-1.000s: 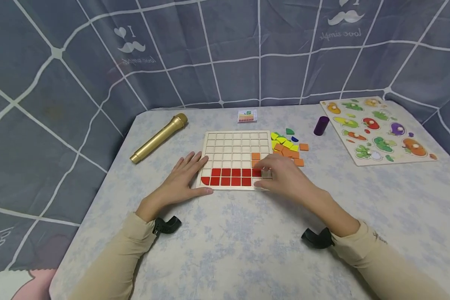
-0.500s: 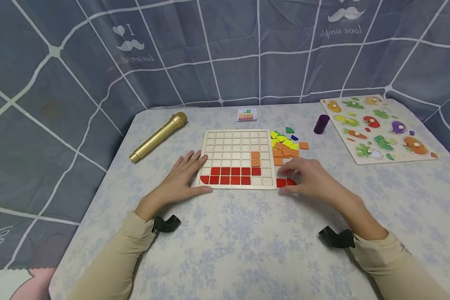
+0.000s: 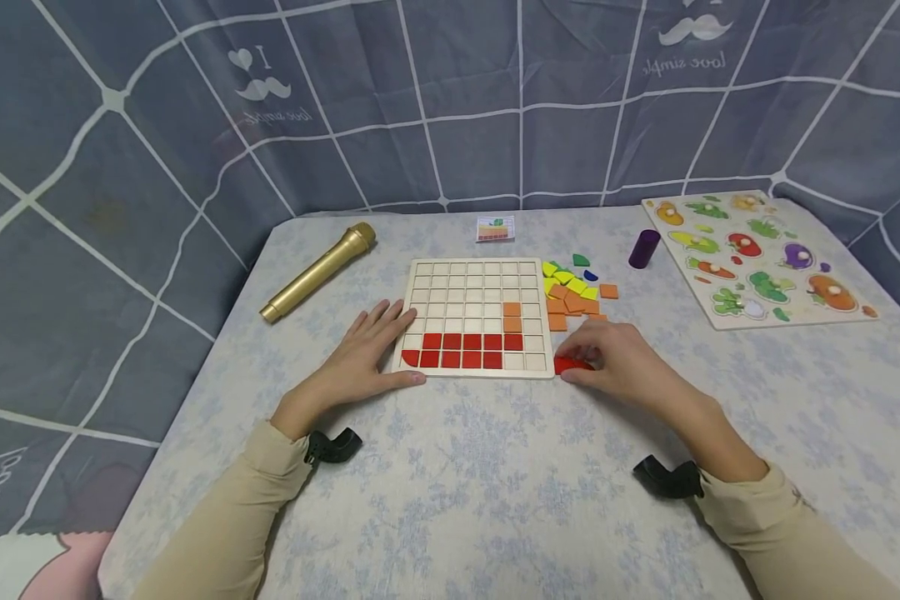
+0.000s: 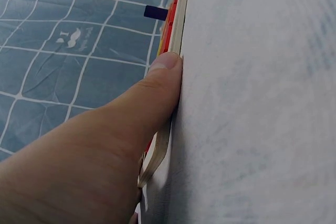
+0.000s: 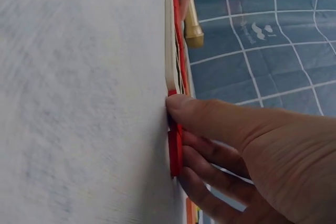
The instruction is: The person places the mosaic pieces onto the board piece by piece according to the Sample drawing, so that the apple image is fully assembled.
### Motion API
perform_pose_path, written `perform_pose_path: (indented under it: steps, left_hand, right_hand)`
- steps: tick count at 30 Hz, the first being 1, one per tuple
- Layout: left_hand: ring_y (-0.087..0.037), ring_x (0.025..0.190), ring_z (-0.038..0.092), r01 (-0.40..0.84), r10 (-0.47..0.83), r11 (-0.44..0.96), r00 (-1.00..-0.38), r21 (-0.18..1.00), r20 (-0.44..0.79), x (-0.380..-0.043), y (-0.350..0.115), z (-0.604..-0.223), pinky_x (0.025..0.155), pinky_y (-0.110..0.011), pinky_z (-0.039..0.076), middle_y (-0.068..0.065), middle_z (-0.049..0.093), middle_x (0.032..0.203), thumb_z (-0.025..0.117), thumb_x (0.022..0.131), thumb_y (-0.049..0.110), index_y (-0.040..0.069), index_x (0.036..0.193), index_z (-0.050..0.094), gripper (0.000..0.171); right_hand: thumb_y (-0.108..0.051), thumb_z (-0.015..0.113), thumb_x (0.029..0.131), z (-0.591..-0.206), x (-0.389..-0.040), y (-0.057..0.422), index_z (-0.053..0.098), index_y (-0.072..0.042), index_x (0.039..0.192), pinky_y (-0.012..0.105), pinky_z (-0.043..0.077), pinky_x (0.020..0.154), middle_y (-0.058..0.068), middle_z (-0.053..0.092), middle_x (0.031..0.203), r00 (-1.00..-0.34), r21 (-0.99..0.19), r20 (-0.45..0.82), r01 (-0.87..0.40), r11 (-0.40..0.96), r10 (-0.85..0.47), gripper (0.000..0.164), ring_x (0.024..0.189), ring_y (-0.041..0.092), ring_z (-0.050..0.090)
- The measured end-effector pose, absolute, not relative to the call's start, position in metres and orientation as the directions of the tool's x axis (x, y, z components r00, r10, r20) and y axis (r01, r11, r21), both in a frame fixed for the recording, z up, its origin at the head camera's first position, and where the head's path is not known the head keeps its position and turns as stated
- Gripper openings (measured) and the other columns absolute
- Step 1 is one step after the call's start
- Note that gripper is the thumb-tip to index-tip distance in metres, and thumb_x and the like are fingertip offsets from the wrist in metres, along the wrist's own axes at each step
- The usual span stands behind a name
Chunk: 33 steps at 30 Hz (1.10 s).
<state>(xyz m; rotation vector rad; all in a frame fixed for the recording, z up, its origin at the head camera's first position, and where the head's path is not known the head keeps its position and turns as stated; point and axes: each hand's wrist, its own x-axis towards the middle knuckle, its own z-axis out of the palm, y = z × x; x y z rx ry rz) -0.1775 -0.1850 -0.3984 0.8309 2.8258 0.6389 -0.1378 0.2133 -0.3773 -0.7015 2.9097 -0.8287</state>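
The left hand (image 3: 363, 354) lies spread against the board (image 3: 457, 300); the right hand (image 3: 618, 358) pinches a red tile (image 3: 568, 364). The right wrist view catches the microphone (image 5: 194, 35), the left a purple tube (image 4: 155, 12).

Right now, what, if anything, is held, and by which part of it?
The right hand appears to pinch a red tile, thumb on its near edge; the far side is hidden. The left hand rests against the board.

Red tiles (image 3: 472, 342), orange tiles (image 3: 573, 302), pale grid board (image 3: 475, 282)
The microphone (image 3: 318, 272) is gold; blue florals pattern the whitish tablecloth (image 3: 465, 483).
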Motion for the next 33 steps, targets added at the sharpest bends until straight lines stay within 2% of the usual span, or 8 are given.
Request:
perform_pose_path:
  steps: [8, 15, 21, 27, 33]
  left_hand:
    - [-0.036, 0.165, 0.003, 0.489, 0.542, 0.76, -0.84, 0.428, -0.003, -0.178, -0.187, -0.399, 0.133, -0.057, 0.0, -0.015, 0.014, 0.177, 0.077, 0.092, 0.052, 0.013, 0.169, 0.025, 0.102]
    - [-0.035, 0.165, 0.003, 0.488, 0.54, 0.762, -0.841, 0.426, -0.002, -0.179, -0.186, -0.4, 0.134, -0.056, -0.001, -0.014, 0.014, 0.177, 0.078, 0.091, 0.052, 0.013, 0.169, 0.024, 0.103]
    - [-0.034, 0.165, 0.002, 0.487, 0.54, 0.765, -0.842, 0.422, -0.008, -0.18, -0.185, -0.401, 0.134, -0.055, -0.001, -0.013, 0.013, 0.177, 0.078, 0.091, 0.054, 0.015, 0.17, 0.023, 0.103]
    - [-0.036, 0.165, 0.003, 0.49, 0.542, 0.761, -0.841, 0.425, -0.001, -0.18, -0.185, -0.401, 0.134, -0.056, -0.001, -0.014, 0.014, 0.177, 0.077, 0.091, 0.054, 0.014, 0.169, 0.024, 0.102]
    - [-0.036, 0.165, 0.002, 0.489, 0.543, 0.76, -0.84, 0.428, -0.005, -0.179, -0.187, -0.399, 0.133, -0.056, -0.001, -0.015, 0.013, 0.177, 0.077, 0.091, 0.055, 0.013, 0.169, 0.024, 0.104]
  right_hand:
    - [-0.014, 0.088, 0.086, -0.377, -0.138, 0.212, 0.081, -0.014, 0.101, 0.034, 0.049, 0.074, -0.003, 0.069, 0.089, -0.888, -0.445, 0.154, -0.454, 0.772, -0.433, 0.016, 0.08, 0.014, 0.058]
    - [-0.016, 0.088, 0.087, -0.376, -0.137, 0.209, 0.081, -0.013, 0.104, 0.035, 0.046, 0.073, 0.0, 0.069, 0.091, -0.88, -0.442, 0.193, -0.473, 0.762, -0.435, 0.019, 0.081, 0.017, 0.056]
    - [-0.015, 0.088, 0.085, -0.372, -0.143, 0.201, 0.081, -0.011, 0.104, 0.039, 0.055, 0.078, 0.002, 0.074, 0.098, -0.862, -0.424, 0.245, -0.507, 0.75, -0.444, 0.02, 0.086, 0.018, 0.064]
    - [-0.017, 0.09, 0.084, -0.366, -0.155, 0.181, 0.081, -0.009, 0.104, 0.039, 0.053, 0.082, 0.003, 0.075, 0.098, -0.842, -0.434, 0.248, -0.538, 0.722, -0.478, 0.023, 0.092, 0.02, 0.063]
    - [-0.02, 0.088, 0.087, -0.361, -0.172, 0.141, 0.081, -0.008, 0.104, 0.035, 0.052, 0.076, 0.004, 0.074, 0.093, -0.834, -0.469, 0.24, -0.548, 0.692, -0.497, 0.023, 0.086, 0.022, 0.065]
